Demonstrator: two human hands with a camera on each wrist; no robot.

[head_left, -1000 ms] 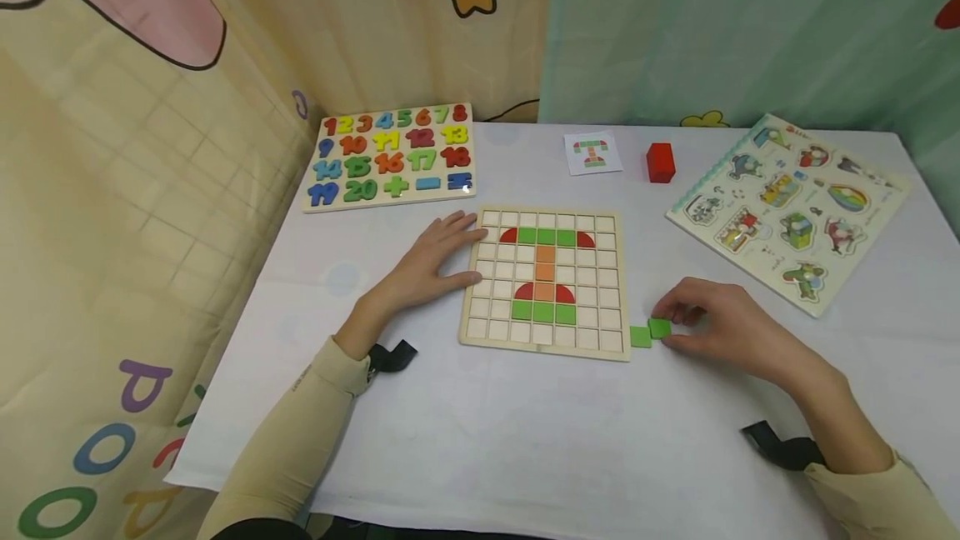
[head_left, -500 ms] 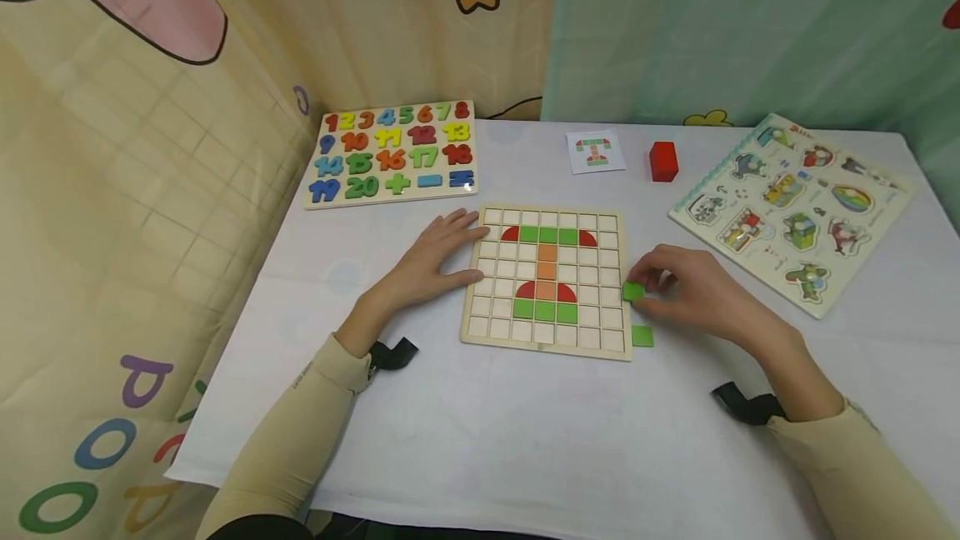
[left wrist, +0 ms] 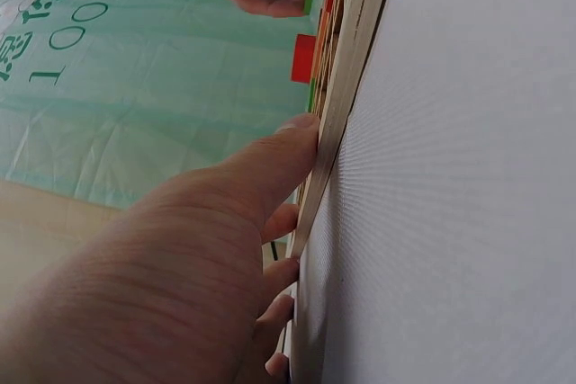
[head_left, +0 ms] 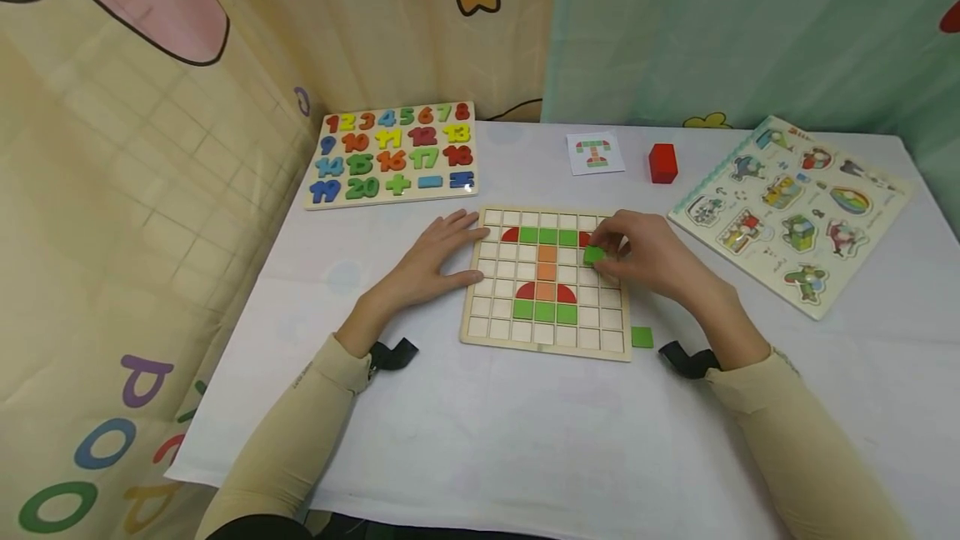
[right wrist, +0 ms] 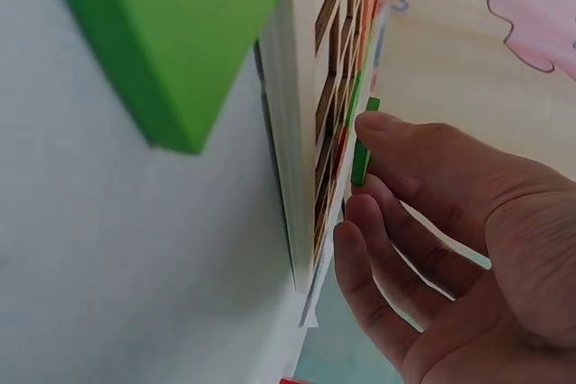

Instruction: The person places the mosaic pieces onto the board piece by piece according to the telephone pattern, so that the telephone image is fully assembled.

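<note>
A wooden grid board (head_left: pixel 495 329) lies on the table, with green and orange square tiles and red quarter-round tiles set in some of its cells. My left hand (head_left: pixel 423 267) rests at the board's left edge, fingers spread; in the left wrist view its thumb (left wrist: pixel 279 155) touches the board's side. Over the board's upper right part, my right hand (head_left: pixel 648 255) pinches a green square tile (head_left: pixel 593 255) between thumb and fingers. The right wrist view shows that tile (right wrist: pixel 362 155) held on edge above the cells. Another green tile (head_left: pixel 642 337) lies beside the board's lower right corner.
Behind the board lie a small pattern card (head_left: pixel 596 153) and a red block (head_left: pixel 663 163). A number puzzle (head_left: pixel 392 155) sits at the back left, and a picture puzzle board (head_left: pixel 795 207) at the right. Curtains (head_left: pixel 720 32) hang behind the table.
My right hand has picked the green tile off the table beside the other one and carried it left and away from me, over the board. The left hand has stayed in place.
</note>
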